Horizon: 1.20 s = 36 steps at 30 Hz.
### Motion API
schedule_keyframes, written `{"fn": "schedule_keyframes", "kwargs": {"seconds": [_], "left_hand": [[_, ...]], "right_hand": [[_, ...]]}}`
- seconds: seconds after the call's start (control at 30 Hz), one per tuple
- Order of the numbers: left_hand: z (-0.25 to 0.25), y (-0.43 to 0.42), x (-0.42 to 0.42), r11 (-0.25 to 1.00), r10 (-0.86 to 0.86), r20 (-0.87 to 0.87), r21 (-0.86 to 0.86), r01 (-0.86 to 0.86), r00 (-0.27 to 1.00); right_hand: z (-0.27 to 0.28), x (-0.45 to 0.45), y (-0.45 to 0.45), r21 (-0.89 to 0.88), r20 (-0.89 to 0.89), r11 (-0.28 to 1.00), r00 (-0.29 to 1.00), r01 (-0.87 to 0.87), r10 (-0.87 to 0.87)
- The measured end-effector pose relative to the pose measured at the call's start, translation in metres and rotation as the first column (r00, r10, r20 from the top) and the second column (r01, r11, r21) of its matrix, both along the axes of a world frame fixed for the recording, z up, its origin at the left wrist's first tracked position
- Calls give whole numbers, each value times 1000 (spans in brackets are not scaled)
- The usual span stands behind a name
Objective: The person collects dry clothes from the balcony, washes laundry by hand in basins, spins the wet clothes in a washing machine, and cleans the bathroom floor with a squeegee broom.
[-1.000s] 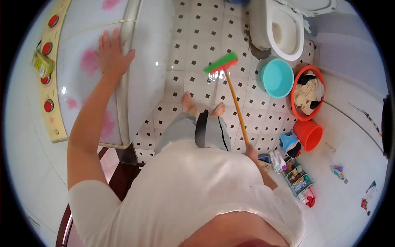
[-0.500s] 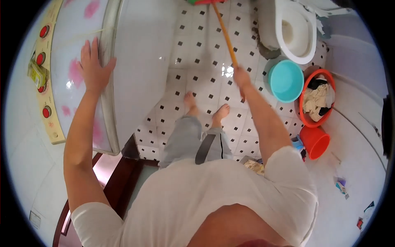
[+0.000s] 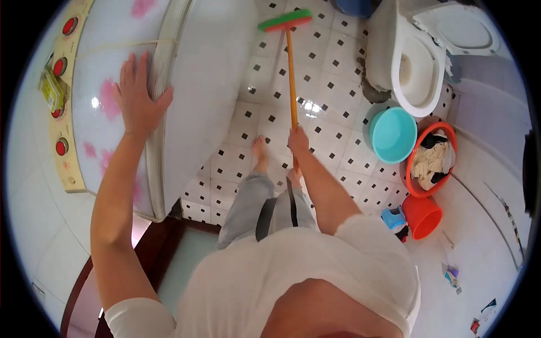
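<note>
My left hand [image 3: 138,96] lies with fingers stretched out on the white, pink-flowered top of a washing machine [image 3: 98,67], near its ribbed edge. My right hand [image 3: 298,141] is wrapped round the orange handle of a floor brush [image 3: 291,73]. The brush's wide head is green and red and rests on the wet-looking tiles, away from my feet. Its handle runs nearly straight out from my hand, and a short end shows below my grip.
To the right stand a toilet [image 3: 420,73] with its lid raised, a turquoise basin [image 3: 393,135], an orange basin [image 3: 409,169] of clothes and a red bucket [image 3: 424,217]. A blue container [image 3: 355,7] is at the top edge. A yellow-green packet [image 3: 52,93] sits by the machine's knobs.
My right hand has moved left and closer to my body with the brush, whose head now shows fully. The view has shifted; my left hand stays on the washing machine.
</note>
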<state>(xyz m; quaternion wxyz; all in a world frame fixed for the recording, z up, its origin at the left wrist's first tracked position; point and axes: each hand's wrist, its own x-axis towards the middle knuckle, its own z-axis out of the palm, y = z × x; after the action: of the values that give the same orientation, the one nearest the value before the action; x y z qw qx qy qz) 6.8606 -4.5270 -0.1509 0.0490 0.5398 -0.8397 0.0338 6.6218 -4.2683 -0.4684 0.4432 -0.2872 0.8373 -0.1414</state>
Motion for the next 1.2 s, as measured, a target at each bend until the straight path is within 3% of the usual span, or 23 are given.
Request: {"fn": "schedule_keyframes", "kwargs": {"seconds": [0.1, 0.13, 0.17, 0.2, 0.3, 0.37, 0.4, 0.5, 0.53, 0.57, 0.6, 0.63, 0.7, 0.73, 0.8, 0.87, 0.9, 0.93, 0.97, 1.03, 1.07, 1.13, 1.2], "left_hand": [[-2, -2, 3, 999, -33, -33, 13, 34, 999], [-3, -2, 3, 999, -35, -25, 11, 35, 999], [-1, -3, 3, 999, -34, -16, 12, 34, 999], [-1, -2, 3, 999, -32, -7, 14, 32, 999], [3, -1, -1, 999, -35, -13, 13, 35, 999], [2, 0, -2, 1000, -5, 7, 9, 5, 1000], [1, -1, -1, 1000, 15, 17, 10, -15, 1000], [0, 0, 0, 1000, 2, 15, 15, -2, 1000], [1, 0, 0, 1000, 7, 14, 18, -7, 1000], [1, -2, -2, 1000, 9, 14, 21, -9, 1000], [2, 0, -2, 1000, 12, 16, 26, -12, 1000], [1, 2, -2, 999, 12, 20, 33, -13, 1000], [1, -1, -2, 1000, 15, 24, 20, -15, 1000], [1, -4, -2, 1000, 10, 10, 10, -10, 1000], [1, -1, -1, 1000, -6, -6, 27, 6, 1000], [-2, -2, 4, 999, -32, -1, 8, 32, 999], [-3, -4, 4, 999, -47, 0, -6, 47, 999], [-1, -3, 1, 999, -29, 41, -21, 30, 999], [-3, -2, 2, 999, -41, 31, -16, 42, 999], [-4, -5, 4, 997, -70, 3, -18, 70, 998], [-4, -4, 3, 998, -56, 0, -23, 56, 998], [-5, -3, 4, 998, -55, -2, -38, 55, 998], [-6, -5, 6, 997, -52, -17, -61, 51, 999]], "right_hand": [[-97, -26, -124, -229, -374, 911, 895, -344, 244], [-60, -49, -171, -203, -35, 960, 981, -193, 189], [-15, -72, -219, -87, 259, 996, 964, -31, 53], [9, -82, -243, 111, 499, 961, 822, 253, -274], [34, -94, -221, -83, 548, 960, 817, 268, -181], [8, -95, -134, -138, 488, 976, 869, 166, -79], [58, -86, -83, -65, 532, 958, 822, 280, -204], [47, -95, 108, 137, 294, 963, 919, 233, -264], [21, -99, 194, 117, 160, 987, 978, 113, -131], [24, -96, 261, 19, -209, 954, 932, -300, 297], [92, -85, 247, 343, -20, 938, 998, -47, 57], [102, -79, 268, 507, 34, 855, 993, -113, 111], [102, -64, 270, 527, -10, 845, 993, -91, 114], [77, -61, 260, 363, -52, 903, 963, -229, 265], [3, -62, 214, 132, -102, 878, 874, -461, 474], [-49, -68, 87, -51, -168, 963, 952, -266, 254], [-37, -79, 17, 18, 67, 999, 997, -26, 25], [-22, -89, -55, 139, 223, 965, 943, 221, -248], [2, -101, -110, 270, 262, 948, 934, 171, -243], [62, -112, -147, 300, 246, 940, 940, 160, -239], [51, -117, -123, 169, 241, 965, 941, 198, -236], [15, -128, -10, -13, 98, 998, 993, 66, -64], [16, -129, 137, 2, -80, 995, 992, -101, 101]]}}
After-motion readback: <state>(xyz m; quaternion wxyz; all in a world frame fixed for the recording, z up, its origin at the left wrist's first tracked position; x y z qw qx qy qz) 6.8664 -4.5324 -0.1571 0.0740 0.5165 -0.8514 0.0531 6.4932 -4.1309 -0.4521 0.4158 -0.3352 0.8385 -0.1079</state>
